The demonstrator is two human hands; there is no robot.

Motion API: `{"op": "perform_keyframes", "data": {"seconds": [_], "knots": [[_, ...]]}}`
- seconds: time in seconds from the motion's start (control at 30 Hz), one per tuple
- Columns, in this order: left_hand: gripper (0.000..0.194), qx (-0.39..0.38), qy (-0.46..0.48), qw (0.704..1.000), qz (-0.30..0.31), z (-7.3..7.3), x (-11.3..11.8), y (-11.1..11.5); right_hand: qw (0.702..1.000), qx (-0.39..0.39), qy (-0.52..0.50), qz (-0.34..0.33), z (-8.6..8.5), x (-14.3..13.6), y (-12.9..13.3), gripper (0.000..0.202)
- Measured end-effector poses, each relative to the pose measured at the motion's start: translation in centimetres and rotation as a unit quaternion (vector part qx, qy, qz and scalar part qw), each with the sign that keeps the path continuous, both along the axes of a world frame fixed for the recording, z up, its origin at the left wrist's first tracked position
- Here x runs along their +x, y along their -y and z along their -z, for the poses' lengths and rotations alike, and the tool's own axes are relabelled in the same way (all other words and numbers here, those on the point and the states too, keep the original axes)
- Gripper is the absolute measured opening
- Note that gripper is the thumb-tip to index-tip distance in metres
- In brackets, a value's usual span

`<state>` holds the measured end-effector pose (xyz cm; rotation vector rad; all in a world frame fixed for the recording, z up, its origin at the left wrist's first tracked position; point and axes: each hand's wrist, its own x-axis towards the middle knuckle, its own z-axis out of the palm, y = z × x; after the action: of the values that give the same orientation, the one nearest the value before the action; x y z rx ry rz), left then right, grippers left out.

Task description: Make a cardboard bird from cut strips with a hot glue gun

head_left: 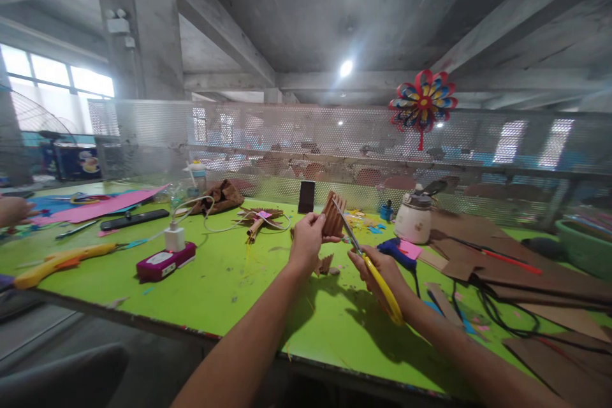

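The left hand [306, 242] pinches the folded brown paper [333, 220] in its fingers above the green tabletop [205, 303], pleats running steeply upward. The right hand's [385, 274] fingers grip the yellow-handled scissors [352, 236], blades slanting up-left to the paper; how deep they sit is hard to tell. The near edge passes beneath both forearms; brown sheets [507, 255] flank the right.

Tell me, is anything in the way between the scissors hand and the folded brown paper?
Nothing visible blocks the way. The right hand holds the yellow-handled scissors, whose blades reach the pleated brown paper in the left hand.
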<state>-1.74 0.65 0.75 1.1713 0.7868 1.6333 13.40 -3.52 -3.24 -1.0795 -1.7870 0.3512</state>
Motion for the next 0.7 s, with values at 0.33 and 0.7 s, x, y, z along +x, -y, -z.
{"op": "perform_keyframes", "data": {"seconds": [0.33,0.7], "knots": [[0.011,-0.016,-0.007,0.999,0.034,0.4,0.1,-0.1,0.999,-0.034,-0.005,-0.01,0.9,0.7,-1.9,0.04],[0.016,-0.016,-0.007,0.999,0.043,1.1,1.3,0.3,0.995,-0.072,-0.061,-0.016,0.2,0.7,-1.5,0.046]]}}
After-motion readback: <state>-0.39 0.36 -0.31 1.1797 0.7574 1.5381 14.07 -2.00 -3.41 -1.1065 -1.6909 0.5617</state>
